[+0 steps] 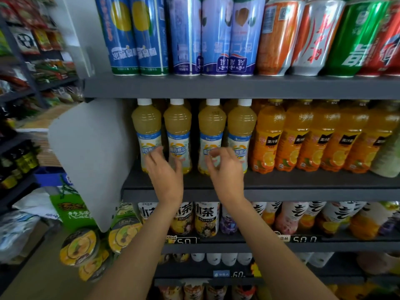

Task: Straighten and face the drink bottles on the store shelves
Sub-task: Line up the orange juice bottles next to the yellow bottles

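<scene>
Several pale yellow juice bottles with white caps stand upright in a front row on the middle shelf (303,183), labels facing out. My left hand (165,172) reaches in low, fingers spread in front of the first bottle (147,124) and thumb toward the second bottle (177,124). My right hand (226,169) is beside it, its fingers loosely curled in front of the label of the third bottle (212,122). Neither hand plainly grips a bottle. The fourth bottle (242,122) stands just right of my right hand.
Orange juice bottles (303,137) fill the shelf to the right. Tall cans (186,40) line the shelf above, tea bottles (206,219) the one below. A grey side panel (93,152) bounds the shelf on the left, with round tubs (79,247) and snack racks beyond.
</scene>
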`<action>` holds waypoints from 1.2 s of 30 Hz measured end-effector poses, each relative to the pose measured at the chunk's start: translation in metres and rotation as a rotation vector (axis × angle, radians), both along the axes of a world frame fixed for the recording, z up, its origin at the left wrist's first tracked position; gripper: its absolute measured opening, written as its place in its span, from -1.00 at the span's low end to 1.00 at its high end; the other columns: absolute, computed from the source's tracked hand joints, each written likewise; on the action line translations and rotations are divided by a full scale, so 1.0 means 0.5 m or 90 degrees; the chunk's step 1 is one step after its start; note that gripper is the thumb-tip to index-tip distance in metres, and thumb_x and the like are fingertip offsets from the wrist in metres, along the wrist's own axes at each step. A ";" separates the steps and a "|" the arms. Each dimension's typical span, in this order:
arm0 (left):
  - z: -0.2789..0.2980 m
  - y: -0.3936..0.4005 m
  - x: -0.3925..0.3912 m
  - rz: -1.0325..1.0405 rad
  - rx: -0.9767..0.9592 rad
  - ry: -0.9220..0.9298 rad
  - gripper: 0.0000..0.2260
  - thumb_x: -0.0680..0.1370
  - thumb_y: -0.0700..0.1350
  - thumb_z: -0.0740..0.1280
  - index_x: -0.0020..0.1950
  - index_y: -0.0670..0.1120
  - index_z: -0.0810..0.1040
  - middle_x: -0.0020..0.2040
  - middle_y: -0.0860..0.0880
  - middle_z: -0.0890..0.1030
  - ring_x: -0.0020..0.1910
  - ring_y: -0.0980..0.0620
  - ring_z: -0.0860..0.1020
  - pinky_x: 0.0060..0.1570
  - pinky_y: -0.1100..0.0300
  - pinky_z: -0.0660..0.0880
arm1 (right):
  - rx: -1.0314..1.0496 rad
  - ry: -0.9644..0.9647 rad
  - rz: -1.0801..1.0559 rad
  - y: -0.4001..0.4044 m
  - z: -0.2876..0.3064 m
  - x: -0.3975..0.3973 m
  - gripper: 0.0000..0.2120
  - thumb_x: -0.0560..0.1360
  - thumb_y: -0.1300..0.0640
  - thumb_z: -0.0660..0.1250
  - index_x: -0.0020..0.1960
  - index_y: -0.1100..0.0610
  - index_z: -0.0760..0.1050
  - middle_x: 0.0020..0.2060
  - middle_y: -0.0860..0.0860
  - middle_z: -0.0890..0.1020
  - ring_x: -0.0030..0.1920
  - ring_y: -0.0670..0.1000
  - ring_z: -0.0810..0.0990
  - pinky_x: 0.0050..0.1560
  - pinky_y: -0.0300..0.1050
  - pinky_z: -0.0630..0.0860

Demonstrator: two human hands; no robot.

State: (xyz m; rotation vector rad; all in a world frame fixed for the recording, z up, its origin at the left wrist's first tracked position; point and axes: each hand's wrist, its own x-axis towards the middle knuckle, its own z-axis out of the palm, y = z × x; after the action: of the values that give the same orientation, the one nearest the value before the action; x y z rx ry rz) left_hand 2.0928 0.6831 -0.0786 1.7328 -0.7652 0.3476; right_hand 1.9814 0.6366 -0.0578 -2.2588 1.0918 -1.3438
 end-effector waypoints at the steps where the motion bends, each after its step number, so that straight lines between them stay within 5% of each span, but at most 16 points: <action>1: 0.003 0.007 0.014 0.021 -0.011 0.028 -0.62 0.46 -0.26 0.40 0.22 -0.31 0.39 0.15 -0.28 0.42 0.17 -0.21 0.41 0.16 -0.05 0.42 | 0.012 0.045 0.043 0.003 0.001 0.023 -0.74 0.51 0.13 0.35 0.13 0.26 0.51 0.06 0.13 0.56 -0.02 0.12 0.58 -0.09 -0.05 0.49; 4: 0.006 0.027 0.052 0.047 0.019 0.117 -0.54 0.46 -0.23 0.41 0.30 -0.29 0.34 0.22 -0.28 0.38 0.23 -0.21 0.36 0.18 0.00 0.34 | 0.105 0.128 0.083 0.016 0.002 0.081 -0.51 0.53 0.05 0.32 0.38 0.23 0.31 0.28 0.13 0.44 0.22 0.12 0.48 0.12 -0.04 0.44; 7: 0.002 0.023 0.085 0.042 0.123 0.192 -0.39 0.48 -0.12 0.41 0.42 -0.28 0.20 0.33 -0.29 0.32 0.34 -0.24 0.28 0.26 -0.02 0.26 | 0.154 0.188 0.046 0.023 -0.011 0.123 -0.37 0.52 0.00 0.32 0.44 0.23 0.13 0.33 0.13 0.37 0.29 0.13 0.43 0.13 -0.02 0.44; 15: -0.021 0.000 0.107 0.057 0.220 0.123 -0.38 0.49 -0.02 0.39 0.41 -0.26 0.19 0.29 -0.30 0.34 0.27 -0.30 0.30 0.22 -0.04 0.23 | 0.182 0.222 0.003 0.007 -0.045 0.160 -0.46 0.52 -0.04 0.30 0.34 0.23 0.21 0.26 0.13 0.42 0.22 0.16 0.49 0.03 0.00 0.46; 29: -0.022 0.020 0.083 0.051 0.203 0.119 -0.37 0.50 -0.08 0.38 0.44 -0.26 0.17 0.31 -0.31 0.29 0.28 -0.29 0.28 0.26 -0.05 0.24 | 0.188 0.176 0.037 0.003 -0.046 0.156 -0.45 0.52 0.02 0.33 0.36 0.25 0.21 0.28 0.14 0.40 0.26 0.14 0.45 0.10 -0.03 0.45; 33: -0.025 0.037 0.043 0.056 0.073 -0.031 -0.48 0.41 -0.29 0.40 0.33 -0.30 0.34 0.26 -0.31 0.36 0.23 -0.26 0.37 0.20 -0.05 0.36 | 0.131 0.085 0.088 -0.006 -0.047 0.109 -0.63 0.53 0.09 0.33 0.27 0.24 0.42 0.05 0.16 0.60 -0.01 0.14 0.61 -0.03 0.01 0.57; 36: -0.023 0.019 0.012 -0.066 0.101 -0.082 -0.49 0.45 -0.30 0.37 0.36 -0.25 0.32 0.28 -0.24 0.38 0.29 -0.18 0.38 0.23 -0.03 0.42 | 0.069 -0.084 -0.014 -0.015 -0.032 0.043 -0.79 0.55 0.12 0.30 0.10 0.22 0.55 -0.13 0.09 0.66 -0.19 0.09 0.64 -0.17 0.03 0.58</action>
State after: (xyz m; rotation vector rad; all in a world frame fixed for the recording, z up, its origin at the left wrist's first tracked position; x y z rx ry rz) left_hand 2.0989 0.6926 -0.0900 1.8229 -0.9954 0.3381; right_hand 2.0029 0.6291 -0.0739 -2.0564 1.1190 -1.3854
